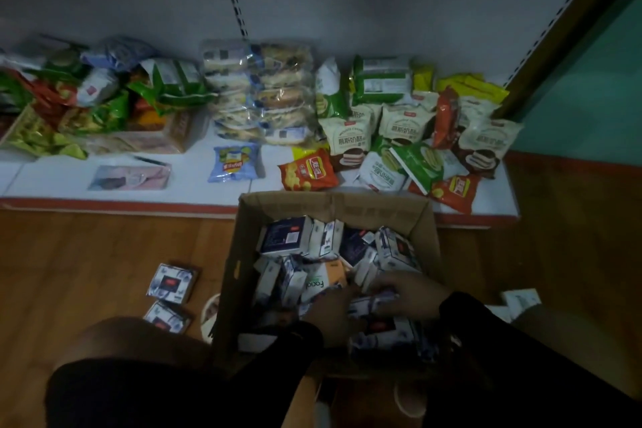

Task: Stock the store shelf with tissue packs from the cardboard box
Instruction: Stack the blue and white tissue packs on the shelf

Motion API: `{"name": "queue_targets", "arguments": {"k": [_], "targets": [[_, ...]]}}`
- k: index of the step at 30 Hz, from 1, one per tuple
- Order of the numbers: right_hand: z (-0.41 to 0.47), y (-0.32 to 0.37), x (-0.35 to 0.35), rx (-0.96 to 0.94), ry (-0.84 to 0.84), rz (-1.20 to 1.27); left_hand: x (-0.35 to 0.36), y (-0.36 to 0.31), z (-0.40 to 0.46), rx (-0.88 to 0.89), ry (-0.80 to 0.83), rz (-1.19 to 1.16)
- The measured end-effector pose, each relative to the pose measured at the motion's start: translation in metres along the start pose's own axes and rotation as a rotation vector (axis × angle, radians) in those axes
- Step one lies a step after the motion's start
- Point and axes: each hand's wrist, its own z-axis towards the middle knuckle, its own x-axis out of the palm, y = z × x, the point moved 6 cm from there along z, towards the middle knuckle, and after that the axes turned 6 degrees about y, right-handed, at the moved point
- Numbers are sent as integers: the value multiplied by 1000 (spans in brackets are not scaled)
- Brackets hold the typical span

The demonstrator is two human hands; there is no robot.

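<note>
White shelf and wood floor, as we see them

We see the white bottom shelf point(194, 181) bearing colourful snack bags point(309, 172) across mid-frame; the brown wooden floor point(87, 261) carries an open cardboard box point(231, 274) and two dark-printed tissue packs point(172, 283) at lower left.

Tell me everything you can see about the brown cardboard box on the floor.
The brown cardboard box stands upright and open-topped on the wooden floor, its far side up against the front edge of the low white shelf. Its far flap stands raised. Inside lies a jumbled heap of small white-and-dark-blue tissue packs. Both hands reach in among them: the left hand and the right hand; their grip is too blurred to judge.
</note>
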Motion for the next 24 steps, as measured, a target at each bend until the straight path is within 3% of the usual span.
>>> {"name": "queue_targets", "arguments": {"k": [5, 11, 13, 15, 18, 20, 24], "targets": [[-28, 27, -51, -55, -309, 453, -69, -12, -20, 21, -141, -492], [-67, 75, -106, -185, -546, 685, -164, -57, -64, 147, -458, -521], [-80, 93, -125, -214, -623, 776, -190, -80, -80, 228, -580, -252], [-95, 110, -147, -274, -715, 860, -212, -109, -101, 330, -728, 164], [-115, 141, -183, -434, -735, 986, -230, -151, -127, 504, -807, 609], [-132, 166, -205, -521, -735, 1050, -240, -177, -142, 563, -878, 779], [-165, 204, -247, -593, -777, 939, -276, -214, -172, 622, -1085, 858]]}}
